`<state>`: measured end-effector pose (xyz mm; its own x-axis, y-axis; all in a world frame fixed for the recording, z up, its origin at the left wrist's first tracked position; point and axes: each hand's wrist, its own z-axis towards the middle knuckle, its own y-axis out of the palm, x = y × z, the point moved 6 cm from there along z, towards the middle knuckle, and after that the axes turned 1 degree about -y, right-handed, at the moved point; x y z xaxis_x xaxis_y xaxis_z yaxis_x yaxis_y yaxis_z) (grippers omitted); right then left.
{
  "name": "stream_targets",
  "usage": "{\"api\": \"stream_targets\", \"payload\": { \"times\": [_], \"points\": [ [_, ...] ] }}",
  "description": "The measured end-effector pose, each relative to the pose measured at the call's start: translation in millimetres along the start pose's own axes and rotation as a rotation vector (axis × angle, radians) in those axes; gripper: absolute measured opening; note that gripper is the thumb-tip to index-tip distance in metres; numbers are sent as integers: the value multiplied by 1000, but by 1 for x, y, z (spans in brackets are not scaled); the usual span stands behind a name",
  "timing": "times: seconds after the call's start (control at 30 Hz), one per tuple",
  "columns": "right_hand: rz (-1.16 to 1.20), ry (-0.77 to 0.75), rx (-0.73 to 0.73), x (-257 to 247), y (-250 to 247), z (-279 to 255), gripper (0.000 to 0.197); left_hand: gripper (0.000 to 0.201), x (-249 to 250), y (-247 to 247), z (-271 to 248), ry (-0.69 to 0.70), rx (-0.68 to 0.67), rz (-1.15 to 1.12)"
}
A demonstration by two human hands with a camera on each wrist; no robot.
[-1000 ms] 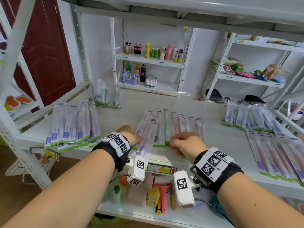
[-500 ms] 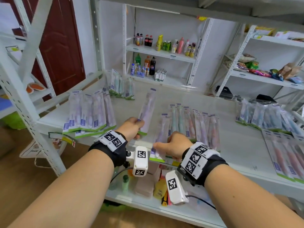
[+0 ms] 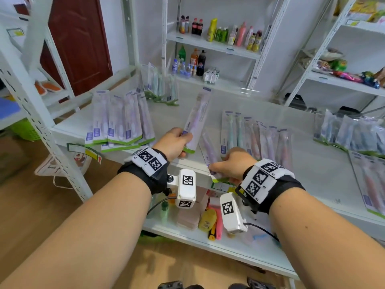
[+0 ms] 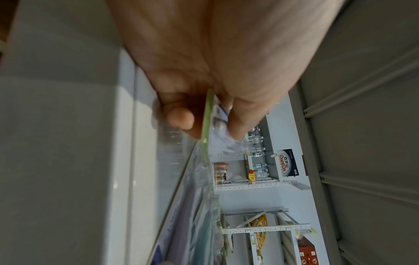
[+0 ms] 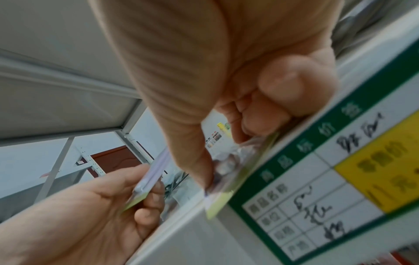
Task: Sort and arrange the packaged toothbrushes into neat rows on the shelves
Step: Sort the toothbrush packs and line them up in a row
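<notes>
My left hand [image 3: 177, 142] pinches the green bottom end of a purple packaged toothbrush [image 3: 198, 117], held up above the white shelf [image 3: 312, 170]; the left wrist view shows thumb and finger on its green edge [image 4: 207, 123]. My right hand [image 3: 231, 165] grips the lower end of a second purple toothbrush pack [image 3: 209, 155] at the shelf's front edge, seen pinched in the right wrist view [image 5: 229, 181]. A row of packs [image 3: 256, 136] lies just right of it. A purple pile [image 3: 120, 122] lies at the left.
More toothbrush packs lie at the back left [image 3: 160, 86] and far right [image 3: 350, 134], with wider pink packs [image 3: 373, 184] at the right edge. A price label [image 5: 317, 179] is fixed to the shelf front. The lower shelf [image 3: 208, 222] holds bottles and tools. A shelf upright [image 3: 41, 113] stands left.
My left hand has lifted one purple pack off the row and carried it up and left. My right hand has drawn a second pack toward the shelf's front edge.
</notes>
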<state>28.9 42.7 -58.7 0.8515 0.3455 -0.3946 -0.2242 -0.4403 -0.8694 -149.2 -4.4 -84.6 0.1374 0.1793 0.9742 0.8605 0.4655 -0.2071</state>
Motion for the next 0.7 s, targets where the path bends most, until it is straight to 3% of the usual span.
{"api": "stream_targets", "payload": {
  "times": [0.27,0.7],
  "points": [
    [39,-60,-38,7,-3,5,36,12,-4,-2,-1,17,23,-26],
    [343,-159,-91,25,-3,9,35,12,-6,-7,-3,-8,155,-72]
  ]
}}
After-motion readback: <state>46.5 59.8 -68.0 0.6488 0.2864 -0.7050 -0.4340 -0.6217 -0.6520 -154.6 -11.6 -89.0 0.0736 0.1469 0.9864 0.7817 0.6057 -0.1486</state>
